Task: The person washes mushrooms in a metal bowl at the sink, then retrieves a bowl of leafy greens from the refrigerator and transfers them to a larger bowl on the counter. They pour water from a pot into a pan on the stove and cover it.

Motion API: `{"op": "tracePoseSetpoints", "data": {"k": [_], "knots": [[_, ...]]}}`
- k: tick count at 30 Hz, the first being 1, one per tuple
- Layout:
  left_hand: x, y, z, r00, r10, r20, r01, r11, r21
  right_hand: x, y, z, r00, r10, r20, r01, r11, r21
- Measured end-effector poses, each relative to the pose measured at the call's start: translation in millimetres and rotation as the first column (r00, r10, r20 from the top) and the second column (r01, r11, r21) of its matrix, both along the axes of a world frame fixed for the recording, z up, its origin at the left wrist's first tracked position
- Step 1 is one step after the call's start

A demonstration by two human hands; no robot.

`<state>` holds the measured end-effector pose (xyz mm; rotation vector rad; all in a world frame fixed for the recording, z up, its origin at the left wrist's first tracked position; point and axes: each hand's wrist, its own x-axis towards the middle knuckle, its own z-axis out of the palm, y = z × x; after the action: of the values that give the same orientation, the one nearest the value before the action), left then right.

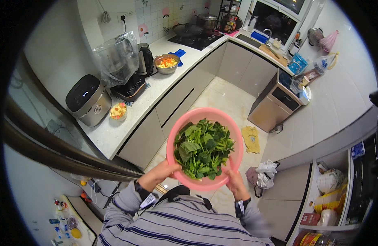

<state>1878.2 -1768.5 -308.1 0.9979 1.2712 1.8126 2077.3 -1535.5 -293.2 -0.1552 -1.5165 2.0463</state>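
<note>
A round pink plastic basin (204, 112) is held in front of my body, above the tiled floor. Cut leafy greens (204, 147) fill much of it, stems and leaves mixed together. My left hand (166, 169) grips the rim at the lower left, and my right hand (235, 181) has the lower right rim, its thumb over the inside edge. The fingers under the basin are hidden from me. Both wrists wear dark bands.
Along the left counter (130, 123) stand a rice cooker (89, 100), a glass bowl of cut fruit (118, 112), a kettle (145, 60) and a metal bowl of diced vegetables (166, 64). A yellow cloth (251, 140) and bags (264, 175) lie on the floor at right, below a metallic cabinet (275, 104).
</note>
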Motion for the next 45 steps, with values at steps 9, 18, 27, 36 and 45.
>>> {"op": "tracePoseSetpoints", "data": {"k": [9, 18, 27, 36, 45], "knots": [[84, -49, -40, 0.984, 0.114, 0.134, -0.111, 0.993, -0.031, 61, -33, -39, 0.986, -0.007, 0.168, 0.017, 0.998, -0.063], [58, 27, -38, 0.916, 0.189, 0.354, -0.194, 0.981, -0.02, 2, 78, -13, 0.943, 0.009, 0.333, -0.018, 1.0, 0.023], [17, 133, -8, 0.912, 0.16, 0.378, -0.194, 0.979, 0.053, -51, 220, 48, 0.86, 0.07, 0.505, -0.074, 0.997, -0.011], [-110, 241, -192, 0.843, 0.488, -0.226, -0.498, 0.55, -0.67, -77, 338, 44, 0.821, -0.098, 0.562, 0.127, 0.992, -0.014], [-210, 299, -353, 0.674, 0.456, -0.582, -0.705, 0.161, -0.691, -78, 419, -16, 0.707, -0.137, 0.694, 0.234, 0.971, -0.046]]}}
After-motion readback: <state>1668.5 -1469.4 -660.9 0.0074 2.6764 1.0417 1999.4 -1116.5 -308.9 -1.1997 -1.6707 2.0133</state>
